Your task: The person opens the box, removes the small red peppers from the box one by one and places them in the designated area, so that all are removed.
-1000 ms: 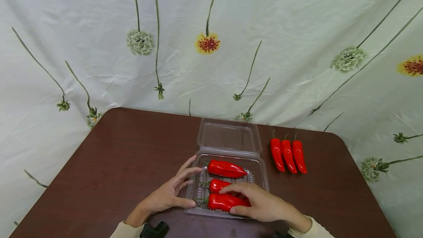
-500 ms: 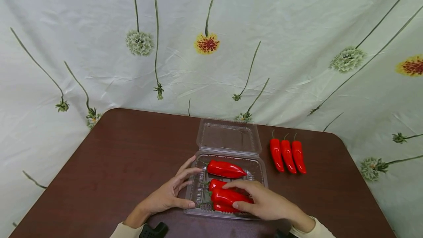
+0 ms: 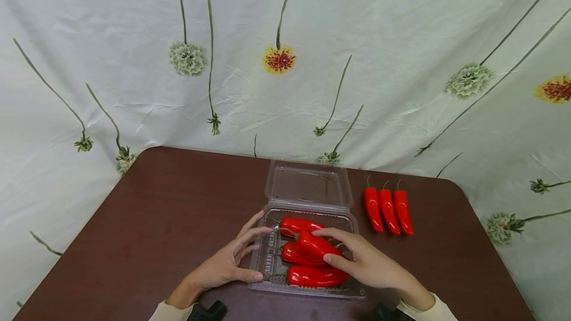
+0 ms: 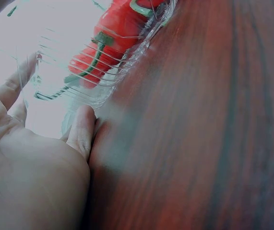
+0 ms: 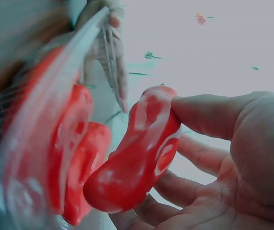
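Observation:
A clear plastic clamshell box (image 3: 350, 222) lies open on the brown table (image 3: 169, 212), its lid (image 3: 308, 183) tipped back. Inside lie several red peppers, among them a far one (image 3: 298, 224) and a near one (image 3: 317, 276). My right hand (image 3: 363, 261) grips another red pepper (image 3: 314, 245) (image 5: 139, 153) between thumb and fingers, lifted above the ones in the box. My left hand (image 3: 232, 261) rests on the table with its thumb and straight fingers against the box's left wall (image 4: 86, 88).
Three more red peppers (image 3: 388, 209) lie side by side on the table right of the box. A flowered cloth (image 3: 285, 63) hangs behind the table. A dark wrist strap (image 3: 207, 310) shows at the bottom edge.
My right hand has raised a pepper off the near end of the box and carried it toward the box's middle, uncovering the pepper beneath. The left hand has stayed put.

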